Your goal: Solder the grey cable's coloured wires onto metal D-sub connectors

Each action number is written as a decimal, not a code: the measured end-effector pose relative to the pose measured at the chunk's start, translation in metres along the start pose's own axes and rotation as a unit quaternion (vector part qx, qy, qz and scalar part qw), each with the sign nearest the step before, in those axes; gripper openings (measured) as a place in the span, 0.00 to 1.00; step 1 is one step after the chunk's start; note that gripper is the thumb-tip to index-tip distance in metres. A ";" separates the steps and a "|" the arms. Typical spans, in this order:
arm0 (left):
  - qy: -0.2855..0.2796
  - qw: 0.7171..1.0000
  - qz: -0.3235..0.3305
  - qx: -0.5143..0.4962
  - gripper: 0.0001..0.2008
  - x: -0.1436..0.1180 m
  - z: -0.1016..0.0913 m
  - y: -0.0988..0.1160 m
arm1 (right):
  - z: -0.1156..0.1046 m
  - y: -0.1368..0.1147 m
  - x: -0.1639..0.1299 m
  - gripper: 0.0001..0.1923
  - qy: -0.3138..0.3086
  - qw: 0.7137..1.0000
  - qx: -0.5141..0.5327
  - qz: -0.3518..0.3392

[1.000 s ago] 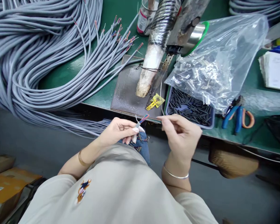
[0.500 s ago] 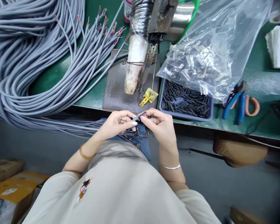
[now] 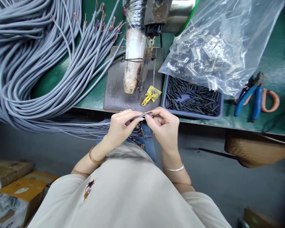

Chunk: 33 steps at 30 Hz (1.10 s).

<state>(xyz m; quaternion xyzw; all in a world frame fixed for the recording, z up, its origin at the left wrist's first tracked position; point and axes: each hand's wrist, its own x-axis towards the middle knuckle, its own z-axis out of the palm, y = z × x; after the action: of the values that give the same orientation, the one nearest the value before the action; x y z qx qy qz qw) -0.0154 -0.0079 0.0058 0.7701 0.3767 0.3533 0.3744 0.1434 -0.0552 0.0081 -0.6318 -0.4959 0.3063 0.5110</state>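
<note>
In front of the bench edge, my left hand (image 3: 123,126) is closed on the end of a grey cable, thumb against fingers. Coloured wires (image 3: 146,113), orange, blue and red, come out of that cable end. My right hand (image 3: 165,126) pinches these wires between thumb and fingers, close beside my left fingertips. Below both hands, finished-looking cable ends with small connectors (image 3: 141,145) rest on my lap. Beyond my hands, a soldering iron (image 3: 145,66) points down over a dark metal plate (image 3: 114,82), with a thin solder wire (image 3: 154,72) beside it.
A large bundle of grey cables (image 3: 38,79) covers the left of the bench. A blue tray (image 3: 192,116) holds short black tubes, partly under a clear bag (image 3: 204,60) of metal connectors. Pliers (image 3: 257,98) lie to the right. A yellow tag (image 3: 147,98) sits on the plate.
The view has shifted slightly, so bench items sit a little differently in it. Both hands stay together at the cable end, which now lies more level, with the coloured wires pointing right.
</note>
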 end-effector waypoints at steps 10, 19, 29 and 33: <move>0.000 0.995 -0.038 -0.087 0.15 0.000 0.003 0.004 | -0.005 -0.006 -0.007 0.09 0.038 0.997 -0.029 -0.062; -0.146 0.859 -0.259 -0.417 0.23 0.006 -0.020 -0.010 | 0.008 -0.004 0.004 0.08 -0.042 0.986 0.126 0.097; -0.151 0.846 -0.260 -0.441 0.23 0.002 -0.020 -0.010 | 0.013 -0.005 0.007 0.08 -0.058 0.985 0.137 0.086; -0.151 0.842 -0.266 -0.445 0.23 0.002 -0.021 -0.011 | 0.014 -0.005 0.007 0.09 -0.052 0.985 0.138 0.092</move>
<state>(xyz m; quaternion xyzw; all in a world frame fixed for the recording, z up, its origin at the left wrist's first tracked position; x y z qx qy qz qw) -0.0348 0.0048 0.0068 0.4350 0.3086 0.2494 0.8083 0.1312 -0.0437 0.0095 -0.5813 -0.4141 0.4502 0.5366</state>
